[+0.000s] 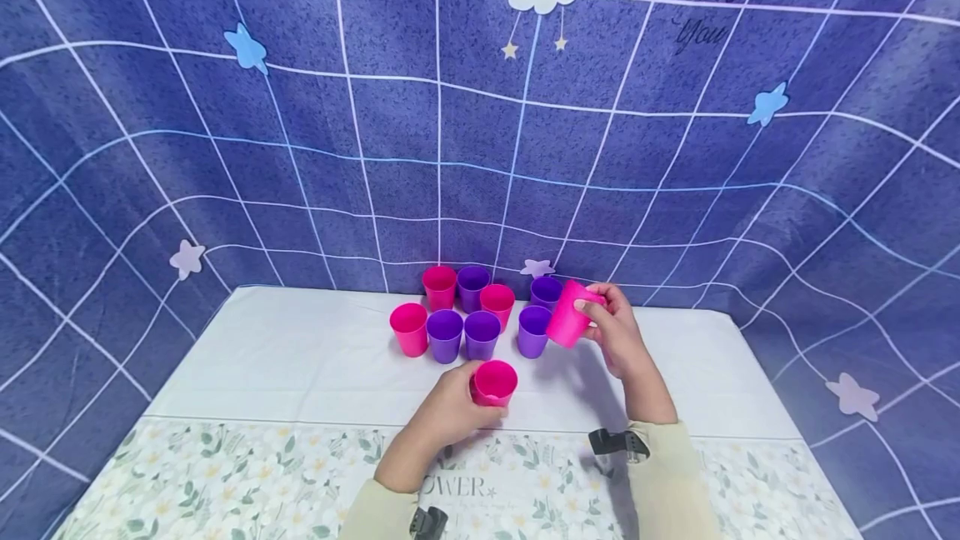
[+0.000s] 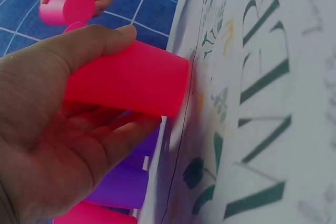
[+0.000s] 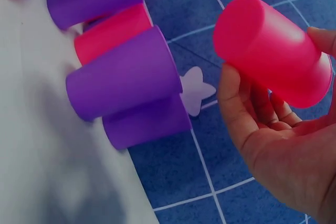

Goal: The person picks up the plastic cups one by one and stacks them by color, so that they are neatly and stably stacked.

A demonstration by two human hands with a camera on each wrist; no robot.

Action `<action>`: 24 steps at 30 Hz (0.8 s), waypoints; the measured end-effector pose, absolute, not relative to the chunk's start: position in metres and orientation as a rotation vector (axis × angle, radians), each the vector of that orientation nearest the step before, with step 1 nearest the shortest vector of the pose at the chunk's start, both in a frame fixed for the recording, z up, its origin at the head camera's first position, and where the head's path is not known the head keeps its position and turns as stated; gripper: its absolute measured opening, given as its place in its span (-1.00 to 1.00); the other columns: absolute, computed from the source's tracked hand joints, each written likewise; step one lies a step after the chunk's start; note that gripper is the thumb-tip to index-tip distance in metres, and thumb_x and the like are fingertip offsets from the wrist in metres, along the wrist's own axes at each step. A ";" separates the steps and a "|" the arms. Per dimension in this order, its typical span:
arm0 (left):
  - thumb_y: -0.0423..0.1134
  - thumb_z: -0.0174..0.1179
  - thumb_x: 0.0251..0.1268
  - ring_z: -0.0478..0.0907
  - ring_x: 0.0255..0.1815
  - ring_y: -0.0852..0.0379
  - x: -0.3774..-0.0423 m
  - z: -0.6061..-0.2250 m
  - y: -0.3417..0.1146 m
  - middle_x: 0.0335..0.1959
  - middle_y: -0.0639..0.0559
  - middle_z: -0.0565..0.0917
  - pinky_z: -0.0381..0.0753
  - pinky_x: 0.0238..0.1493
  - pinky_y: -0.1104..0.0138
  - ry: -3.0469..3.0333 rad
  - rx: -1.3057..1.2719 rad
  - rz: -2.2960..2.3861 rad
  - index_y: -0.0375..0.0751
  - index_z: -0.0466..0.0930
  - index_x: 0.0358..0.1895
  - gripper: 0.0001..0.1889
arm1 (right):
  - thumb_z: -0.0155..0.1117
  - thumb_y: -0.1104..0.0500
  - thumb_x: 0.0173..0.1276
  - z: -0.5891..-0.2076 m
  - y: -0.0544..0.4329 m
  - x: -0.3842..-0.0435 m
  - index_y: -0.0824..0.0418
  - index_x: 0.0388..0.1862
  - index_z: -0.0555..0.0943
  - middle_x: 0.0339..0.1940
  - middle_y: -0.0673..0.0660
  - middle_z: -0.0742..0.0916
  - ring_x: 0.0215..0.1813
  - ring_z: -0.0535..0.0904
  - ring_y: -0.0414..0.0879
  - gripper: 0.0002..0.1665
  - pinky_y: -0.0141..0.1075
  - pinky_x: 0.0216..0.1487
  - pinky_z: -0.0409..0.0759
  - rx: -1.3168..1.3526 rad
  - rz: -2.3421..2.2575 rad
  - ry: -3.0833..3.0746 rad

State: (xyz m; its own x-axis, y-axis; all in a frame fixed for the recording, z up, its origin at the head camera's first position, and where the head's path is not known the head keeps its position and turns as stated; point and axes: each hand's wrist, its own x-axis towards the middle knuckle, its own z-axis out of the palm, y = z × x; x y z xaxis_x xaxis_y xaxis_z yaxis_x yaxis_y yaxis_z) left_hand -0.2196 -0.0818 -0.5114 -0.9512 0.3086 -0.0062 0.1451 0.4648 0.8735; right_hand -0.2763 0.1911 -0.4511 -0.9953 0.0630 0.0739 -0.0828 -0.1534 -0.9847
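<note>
My left hand [image 1: 453, 407] grips a pink cup [image 1: 496, 382] near the front of the white cloth, its mouth upward. In the left wrist view the thumb and fingers wrap that pink cup [image 2: 131, 80]; whether its base touches the cloth I cannot tell. My right hand [image 1: 617, 327] holds another pink cup [image 1: 567, 317] in the air, tilted, with its base toward the lower left. The right wrist view shows this pink cup [image 3: 273, 51] between thumb and fingers. Just left of it stand two purple cups, a nearer one [image 1: 532, 333] and a farther one [image 1: 546, 290].
Left of those, several upright cups stand close together, among them a pink cup [image 1: 408, 330] and a purple cup [image 1: 445, 337]. A blue gridded curtain [image 1: 390, 148] rises behind the table. Flower-patterned cloth [image 1: 262, 482] covers the front part.
</note>
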 end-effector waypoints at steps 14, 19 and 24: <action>-0.12 0.63 0.05 0.68 -0.09 0.19 -0.220 -0.511 -0.081 -0.11 0.11 0.79 0.74 0.07 0.21 2.563 0.434 1.466 -0.15 0.67 0.17 -0.42 | 0.26 0.41 0.26 -0.443 0.169 -0.266 0.30 0.04 0.40 -0.25 -0.01 0.54 -0.22 0.62 -0.25 -0.61 -0.33 -0.27 0.80 0.249 2.225 -2.155; -0.10 0.63 0.07 0.69 -0.07 0.20 -0.220 -0.513 -0.081 -0.09 0.13 0.80 0.75 0.08 0.21 2.550 0.454 1.479 -0.09 0.68 0.17 -0.44 | 0.32 0.41 0.23 -0.444 0.159 -0.264 0.33 0.07 0.40 -0.25 0.00 0.56 -0.22 0.62 -0.24 -0.55 -0.34 -0.28 0.79 0.370 2.197 -2.215; -0.09 0.62 0.07 0.71 -0.05 0.20 -0.221 -0.513 -0.081 -0.07 0.12 0.80 0.75 0.11 0.18 2.549 0.468 1.497 -0.07 0.69 0.18 -0.44 | 0.36 0.42 0.17 -0.446 0.152 -0.262 0.36 0.08 0.40 -0.25 0.02 0.58 -0.27 0.63 -0.23 -0.48 -0.38 -0.29 0.74 0.509 2.168 -2.268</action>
